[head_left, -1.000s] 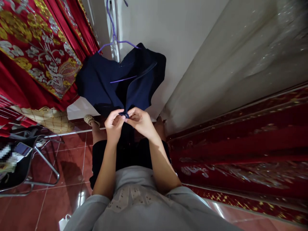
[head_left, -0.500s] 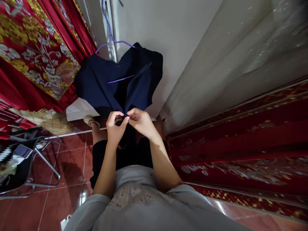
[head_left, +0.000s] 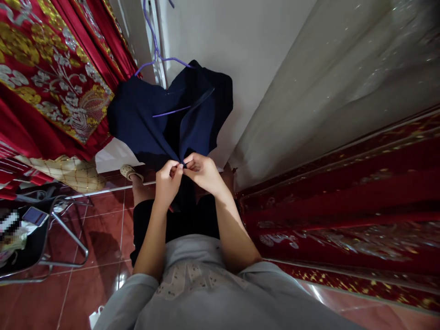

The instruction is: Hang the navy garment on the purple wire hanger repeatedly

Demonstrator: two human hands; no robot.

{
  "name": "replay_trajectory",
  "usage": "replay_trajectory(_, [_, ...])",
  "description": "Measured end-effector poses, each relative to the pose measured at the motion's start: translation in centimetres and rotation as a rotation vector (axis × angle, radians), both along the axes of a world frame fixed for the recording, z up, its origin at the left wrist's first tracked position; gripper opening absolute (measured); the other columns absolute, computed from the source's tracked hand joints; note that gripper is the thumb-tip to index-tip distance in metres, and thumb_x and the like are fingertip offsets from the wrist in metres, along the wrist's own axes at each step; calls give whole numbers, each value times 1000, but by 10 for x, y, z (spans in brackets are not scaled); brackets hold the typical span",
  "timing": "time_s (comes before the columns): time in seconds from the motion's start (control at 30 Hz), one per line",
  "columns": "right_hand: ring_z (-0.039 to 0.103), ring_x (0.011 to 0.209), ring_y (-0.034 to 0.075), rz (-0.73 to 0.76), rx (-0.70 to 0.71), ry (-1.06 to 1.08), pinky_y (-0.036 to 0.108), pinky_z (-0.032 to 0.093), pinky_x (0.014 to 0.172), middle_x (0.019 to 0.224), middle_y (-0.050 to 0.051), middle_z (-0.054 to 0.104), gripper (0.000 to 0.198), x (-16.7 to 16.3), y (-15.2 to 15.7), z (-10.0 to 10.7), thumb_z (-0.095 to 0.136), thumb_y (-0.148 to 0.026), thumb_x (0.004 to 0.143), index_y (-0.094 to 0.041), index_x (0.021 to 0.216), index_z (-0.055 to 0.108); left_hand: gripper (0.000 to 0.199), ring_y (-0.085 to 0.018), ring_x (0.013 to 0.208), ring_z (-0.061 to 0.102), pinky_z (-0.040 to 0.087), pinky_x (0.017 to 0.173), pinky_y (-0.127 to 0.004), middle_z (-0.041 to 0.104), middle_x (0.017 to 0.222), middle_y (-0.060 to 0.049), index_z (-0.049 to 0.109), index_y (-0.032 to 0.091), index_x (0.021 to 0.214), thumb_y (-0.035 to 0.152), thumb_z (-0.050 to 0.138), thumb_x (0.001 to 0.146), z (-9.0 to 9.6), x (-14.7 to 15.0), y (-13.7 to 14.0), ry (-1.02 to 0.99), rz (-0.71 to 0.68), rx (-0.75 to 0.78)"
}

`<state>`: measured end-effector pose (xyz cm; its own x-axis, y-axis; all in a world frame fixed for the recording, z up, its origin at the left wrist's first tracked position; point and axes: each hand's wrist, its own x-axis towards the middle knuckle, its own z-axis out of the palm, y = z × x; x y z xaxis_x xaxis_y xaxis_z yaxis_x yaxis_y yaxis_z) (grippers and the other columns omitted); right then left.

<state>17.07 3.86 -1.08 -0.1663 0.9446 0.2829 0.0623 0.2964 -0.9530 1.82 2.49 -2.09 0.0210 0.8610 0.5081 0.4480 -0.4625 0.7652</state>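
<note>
A dark navy garment (head_left: 140, 119), open down its front, hangs from a purple hanger (head_left: 157, 54) before me. The hanger's lower bar shows through the opening. My left hand (head_left: 169, 181) pinches one front edge of the garment between thumb and fingers. Close against it, my right hand (head_left: 202, 173) pinches the other front edge, so both edges meet at my fingertips. Whether a button or other fastener sits between the fingers is too small to tell. Below my hands the dark cloth hangs over my lap and merges with my black shorts.
Red cloth (head_left: 68, 78) with gold and silver embroidery hangs at the left. A black folding chair (head_left: 34, 256) holds a phone (head_left: 35, 216) and other items. To the right are a red embroidered panel (head_left: 309, 206) and a pale translucent sheet (head_left: 309, 105). A white wall (head_left: 233, 36) stands behind the garment.
Both hands stay at the front edges. The left fingers have closed in slightly and moved a little right, nearer the right fingertips. The garment has hardly shifted.
</note>
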Motion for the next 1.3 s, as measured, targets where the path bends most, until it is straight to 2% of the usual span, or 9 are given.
replay_trajectory(0.13, [58,66,15,-43,3,68,31,45,64,72,0,62,21,6,4,1,76,-33,78,-21,80,58,19,-14,64,56,45,64,-27,61,74,0,64,20,89,27,55,104,26,-5,28,145,-28,190])
replay_trajectory(0.23, [60,70,17,-33,0,29,33,48,70,73,1,64,23,12,8,4,77,-32,76,-21,76,57,15,-17,80,61,48,81,-31,65,87,-2,65,21,94,27,56,105,76,-23,82,321,-65,341])
replay_trajectory(0.37, [60,72,17,43,-30,-15,33,48,72,74,1,63,23,16,11,2,80,-32,73,-20,75,60,10,-17,86,53,47,94,-34,63,93,-1,61,20,96,24,69,100,161,-42,156,572,67,333])
replay_trajectory(0.5, [62,70,18,150,-57,-114,33,48,69,73,2,65,25,17,16,3,79,-34,76,-19,75,60,15,-20,98,57,43,106,-43,60,102,-5,58,14,108,29,59,106,205,-42,168,770,83,343])
replay_trajectory(0.6, [65,75,20,122,99,-192,35,50,72,78,4,70,25,19,34,31,75,-41,85,-20,95,67,28,-22,109,60,40,106,-44,60,107,-7,59,15,113,37,41,112,207,-40,147,835,31,360])
replay_trajectory(0.73, [65,81,21,-113,461,-186,35,54,77,89,4,71,42,14,81,101,65,-53,96,-28,130,62,29,-26,105,60,46,93,-39,64,108,-7,61,31,115,44,35,109,204,-42,126,866,40,411])
replay_trajectory(0.87, [66,92,27,-183,653,-351,41,55,82,93,6,70,27,0,119,154,62,-52,98,-30,112,68,28,-28,100,63,46,85,-40,62,110,-9,58,26,116,36,33,108,206,-40,124,970,54,392])
replay_trajectory(1.03, [65,95,33,-218,689,-552,49,51,82,86,6,69,11,-2,130,169,64,-33,91,-32,81,60,26,-29,100,65,46,82,-38,61,110,-10,59,26,112,33,34,108,201,-42,123,970,57,395])
replay_trajectory(1.3, [62,77,27,-221,683,-459,44,49,77,77,2,66,22,-8,132,170,57,-25,90,-31,74,43,31,-27,99,66,46,80,-37,65,114,-12,59,21,124,25,33,108,186,-32,124,1050,170,404])
